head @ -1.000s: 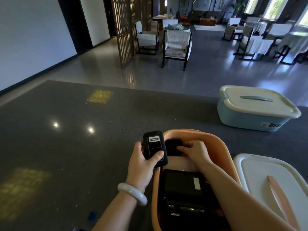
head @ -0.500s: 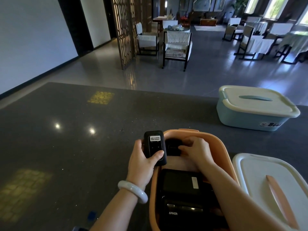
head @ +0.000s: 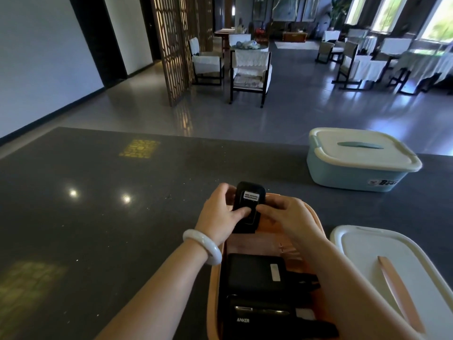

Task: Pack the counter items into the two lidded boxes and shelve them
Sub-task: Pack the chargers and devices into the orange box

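An open orange box (head: 316,218) stands on the dark counter (head: 98,217) in front of me. My left hand (head: 218,214) grips a small black device (head: 248,198) with a white label, upright over the box's far end, thumb on its face. My right hand (head: 285,217) reaches into the far end beside that device, fingers curled at its lower right edge; what they hold is hidden. Two black power banks (head: 257,271) lie in the near half, one marked ANKER (head: 259,320). The box's white lid (head: 397,271) with an orange handle lies to the right.
A pale blue box (head: 355,175) with its white lid on stands at the counter's far right edge. Beyond the counter is a hall floor with chairs (head: 250,72), tables and a wooden lattice screen (head: 176,45).
My left hand has carried the labelled device rightwards, from beside the box's left rim to above its far end. My right hand has shifted left up against the device.
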Motion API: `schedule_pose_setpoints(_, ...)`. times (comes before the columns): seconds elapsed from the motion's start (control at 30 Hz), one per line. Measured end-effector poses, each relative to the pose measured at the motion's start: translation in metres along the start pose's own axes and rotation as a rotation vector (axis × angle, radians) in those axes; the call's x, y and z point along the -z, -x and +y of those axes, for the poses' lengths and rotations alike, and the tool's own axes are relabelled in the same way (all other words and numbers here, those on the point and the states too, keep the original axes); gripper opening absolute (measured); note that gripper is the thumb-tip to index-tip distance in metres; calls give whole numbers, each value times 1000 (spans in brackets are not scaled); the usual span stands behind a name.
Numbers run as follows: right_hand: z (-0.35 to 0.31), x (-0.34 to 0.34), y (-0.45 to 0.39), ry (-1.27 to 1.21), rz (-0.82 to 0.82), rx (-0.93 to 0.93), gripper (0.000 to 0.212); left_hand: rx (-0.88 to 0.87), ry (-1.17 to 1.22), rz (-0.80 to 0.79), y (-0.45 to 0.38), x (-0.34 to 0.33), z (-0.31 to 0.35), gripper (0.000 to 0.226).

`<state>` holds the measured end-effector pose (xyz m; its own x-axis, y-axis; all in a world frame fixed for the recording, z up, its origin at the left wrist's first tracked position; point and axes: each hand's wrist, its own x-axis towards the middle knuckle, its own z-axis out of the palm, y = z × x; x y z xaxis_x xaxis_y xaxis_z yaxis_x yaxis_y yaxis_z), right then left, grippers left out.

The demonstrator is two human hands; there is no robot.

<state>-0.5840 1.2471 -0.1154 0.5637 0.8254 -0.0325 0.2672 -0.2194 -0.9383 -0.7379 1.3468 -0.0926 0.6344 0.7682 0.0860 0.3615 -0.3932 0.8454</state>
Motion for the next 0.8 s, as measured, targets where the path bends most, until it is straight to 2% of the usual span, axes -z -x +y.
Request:
schedule_pose_setpoints(0.1, 10, 15, 1, -1, 54, -66, 17, 53, -154, 6, -2, 3, -9, 44)
schedule_pose_setpoints(0.2, 18, 26, 0, 29, 124, -138, 21, 197, -130, -157, 3, 0, -15, 48)
schedule_pose_setpoints(0.3, 23, 27, -4, 95, 144, -197, 18, 225, -105, -254, 11, -9, -20, 58)
schedule_pose_setpoints(0.43, 21, 23, -11, 130, 155, -280, 18, 189, -109, -211, 12, -14, -25, 60)
schedule_pose_setpoints(0.57, 21, 21, -15, 264, 148, -279, 18, 164, -101, -220, 12, -16, -32, 61)
schedule_pose_setpoints(0.67, 22, 16, -16, 346, 89, -310, 19, 154, -129, -206, 11, -18, -38, 64)
schedule_pose_setpoints(0.8, 28, 11, -13, 326, -6, -394, 23, 166, -163, -179, 5, -24, -46, 69)
